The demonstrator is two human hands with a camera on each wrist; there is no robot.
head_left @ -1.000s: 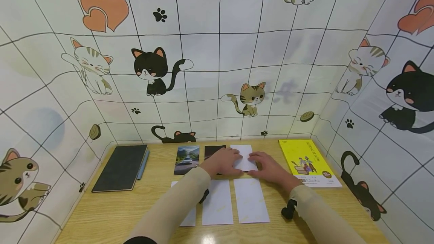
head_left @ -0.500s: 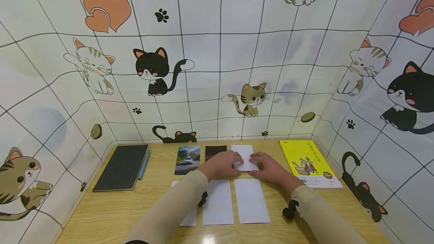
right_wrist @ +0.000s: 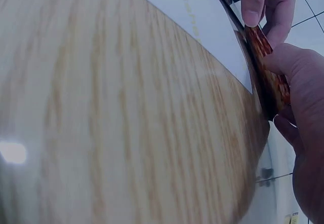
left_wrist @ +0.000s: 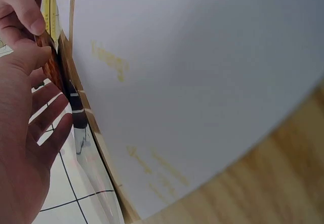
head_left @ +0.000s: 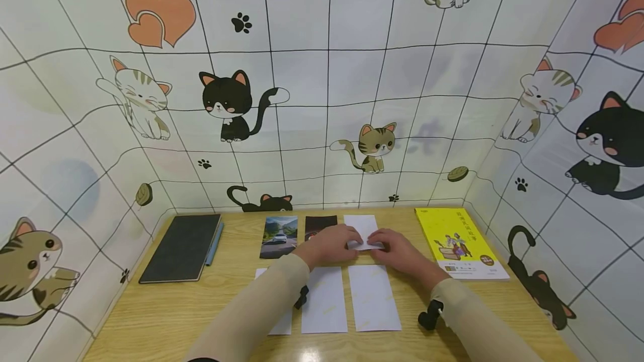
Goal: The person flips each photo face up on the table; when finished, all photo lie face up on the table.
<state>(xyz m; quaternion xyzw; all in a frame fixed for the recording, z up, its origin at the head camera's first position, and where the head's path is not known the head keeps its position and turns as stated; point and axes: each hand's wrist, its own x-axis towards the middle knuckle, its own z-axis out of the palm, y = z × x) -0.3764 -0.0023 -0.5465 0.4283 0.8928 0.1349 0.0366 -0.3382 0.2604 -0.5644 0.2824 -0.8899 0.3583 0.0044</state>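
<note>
Both hands hold a white-backed picture card [head_left: 361, 224] at the back of the table, white side up. Its near edge is raised, and the wrist views show a dark underside with a red-orange pattern. My left hand [head_left: 331, 246] pinches this edge from the left, its thumb on the printed underside [left_wrist: 52, 70]. From the right, my right hand [head_left: 399, 251] pinches the same edge, thumb against the printed face. To the left lie a car photo card [head_left: 278, 238] and a dark picture card [head_left: 322, 220], partly hidden by my left hand.
In front lie three white sheets: a left one [head_left: 283, 325] mostly behind my sleeve, a middle one [head_left: 324, 303] and a right one [head_left: 374, 298], with faint yellow writing. A black notebook [head_left: 181, 247] and blue pen [head_left: 214, 243] lie left; a yellow book [head_left: 455, 239] lies right.
The white-backed card's near edge has come up off its earlier flat position. My right hand's fingers have moved slightly left and curled in on it; my left hand has barely moved.
</note>
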